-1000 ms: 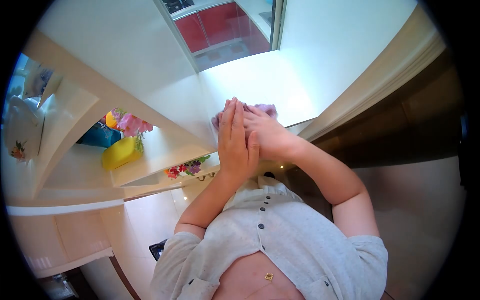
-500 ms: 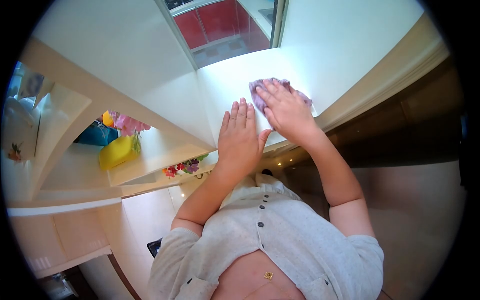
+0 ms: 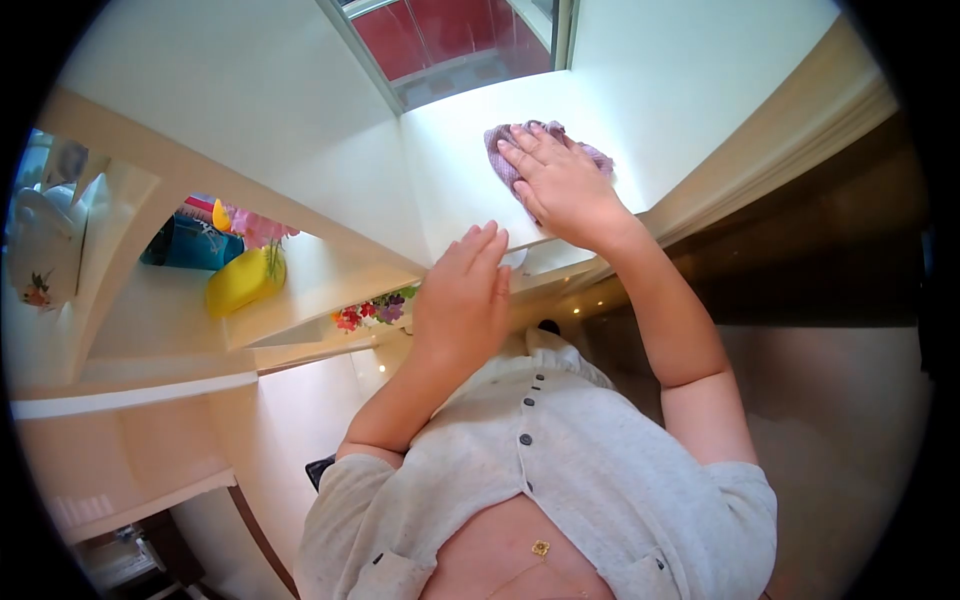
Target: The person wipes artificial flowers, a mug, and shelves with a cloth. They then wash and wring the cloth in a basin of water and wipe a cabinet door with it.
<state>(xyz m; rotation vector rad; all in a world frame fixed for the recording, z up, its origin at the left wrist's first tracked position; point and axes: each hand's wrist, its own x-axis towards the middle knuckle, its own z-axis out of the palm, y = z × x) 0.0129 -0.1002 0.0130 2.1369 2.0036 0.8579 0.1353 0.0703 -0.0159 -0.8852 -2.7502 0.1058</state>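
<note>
My right hand (image 3: 566, 190) lies flat on a crumpled mauve cloth (image 3: 500, 158), fingers stretched out and slightly apart. It presses the cloth against a white shelf board (image 3: 450, 150) without visibly gripping it. My left hand (image 3: 465, 295) is nearer to me, by the front edge of the board. Its fingers are extended close together, with nothing in them. Whether its fingertips touch the edge, I cannot tell.
White panels flank the board left and right. Lower shelves at left hold a yellow object (image 3: 246, 283), pink flowers (image 3: 257, 228) and a blue item (image 3: 190, 245). Red and purple flowers (image 3: 372, 311) sit below. Red cabinets (image 3: 440, 38) show through the opening behind.
My left hand has come off the board and drawn back toward me, turning onto its side. My right hand and the cloth have shifted slightly farther away. The view has tilted a little.
</note>
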